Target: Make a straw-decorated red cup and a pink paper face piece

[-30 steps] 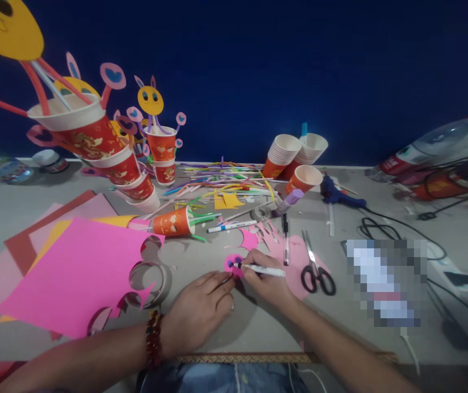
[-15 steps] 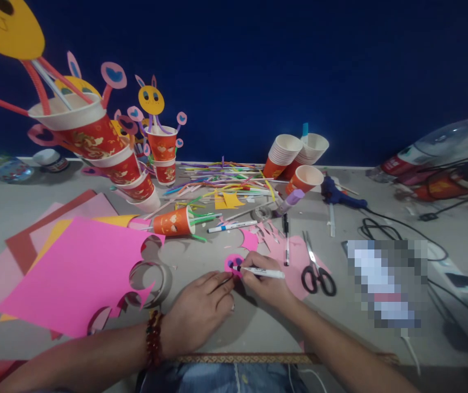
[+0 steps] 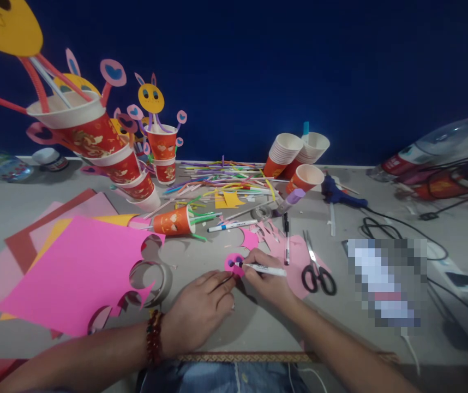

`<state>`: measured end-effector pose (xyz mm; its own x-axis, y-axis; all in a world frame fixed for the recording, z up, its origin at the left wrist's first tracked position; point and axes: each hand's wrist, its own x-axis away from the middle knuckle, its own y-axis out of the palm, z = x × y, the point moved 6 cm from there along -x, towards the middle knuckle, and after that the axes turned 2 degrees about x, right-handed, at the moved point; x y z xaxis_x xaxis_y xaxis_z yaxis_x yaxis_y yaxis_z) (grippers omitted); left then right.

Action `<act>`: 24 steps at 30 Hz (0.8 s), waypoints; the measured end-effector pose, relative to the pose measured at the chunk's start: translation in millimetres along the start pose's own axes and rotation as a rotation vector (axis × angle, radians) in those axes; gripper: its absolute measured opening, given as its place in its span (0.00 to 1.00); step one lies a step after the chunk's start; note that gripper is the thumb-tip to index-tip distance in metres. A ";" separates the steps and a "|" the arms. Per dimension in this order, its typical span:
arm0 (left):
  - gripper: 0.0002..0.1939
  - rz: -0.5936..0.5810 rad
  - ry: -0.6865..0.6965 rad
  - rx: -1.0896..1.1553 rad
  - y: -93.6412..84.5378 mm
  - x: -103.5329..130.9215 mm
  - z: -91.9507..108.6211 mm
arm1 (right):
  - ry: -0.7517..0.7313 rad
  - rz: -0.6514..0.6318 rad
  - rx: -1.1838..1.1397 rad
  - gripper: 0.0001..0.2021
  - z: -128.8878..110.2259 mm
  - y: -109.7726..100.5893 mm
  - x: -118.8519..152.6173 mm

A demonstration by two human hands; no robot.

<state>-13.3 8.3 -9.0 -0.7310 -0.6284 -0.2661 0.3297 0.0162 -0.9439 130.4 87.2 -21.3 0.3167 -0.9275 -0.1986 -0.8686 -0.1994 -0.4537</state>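
Note:
My right hand (image 3: pixel 267 278) grips a white marker (image 3: pixel 267 269) in a writing hold. The marker's dark tip rests on a small bright pink paper disc (image 3: pixel 234 256) marked with dark purple-blue spots. My left hand (image 3: pixel 205 303) lies on the table with its fingers stretched out. Its fingertips touch the disc's lower edge, and the thumb is apart from them. Just beyond the disc lie a bright pink scrap (image 3: pixel 251 238) and a blue-tipped white marker (image 3: pixel 232 226). Pale pink paper (image 3: pixel 297 262) spreads to the right of my right hand.
Scissors (image 3: pixel 318 273) and a black pen (image 3: pixel 286 240) lie right. Pink sheets (image 3: pixel 78 273) and a tape roll (image 3: pixel 164 281) lie left. Decorated cup stacks (image 3: pixel 90 131) stand behind them. Coloured sticks (image 3: pixel 226 177), stacked cups (image 3: pixel 283 155) and a corded blue glue gun (image 3: pixel 340 194) sit farther back.
The marker's tip and my right hand have shifted slightly to the right over the pink disc. My left hand stays in place.

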 end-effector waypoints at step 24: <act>0.05 -0.099 0.016 0.006 3.3 -0.8 -3.6 | 0.047 0.087 -0.102 0.07 7.7 -11.9 -1.8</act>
<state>-13.8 11.7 -12.6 -0.7692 -0.6146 -0.1751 0.2593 -0.0497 -0.9645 143.1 93.7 -22.2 0.2225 -0.9560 -0.1913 -0.9270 -0.1467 -0.3451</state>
